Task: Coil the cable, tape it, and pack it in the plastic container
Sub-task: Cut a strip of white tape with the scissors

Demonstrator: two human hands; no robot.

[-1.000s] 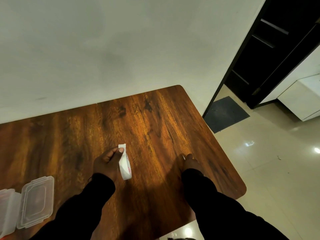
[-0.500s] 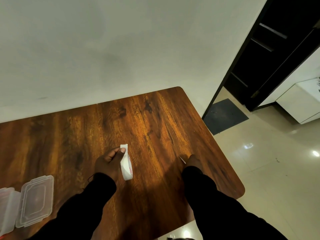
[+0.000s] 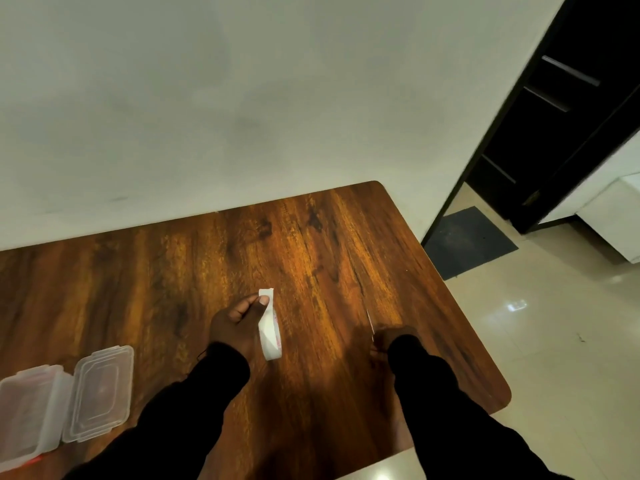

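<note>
White tape roll [image 3: 270,329] pinched in the left hand [image 3: 235,323], mid-desk [image 3: 311,237]: taping step, no cable visible.
Right hand [image 3: 388,341] grips a thin blade-like tool [image 3: 370,320], probably for cutting; open plastic container [image 3: 65,400] waits at the desk's left edge.

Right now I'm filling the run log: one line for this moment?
left hand: holds tape roll | right hand: holds thin blade, unclear | container: open, table's left | cable: unseen
</note>
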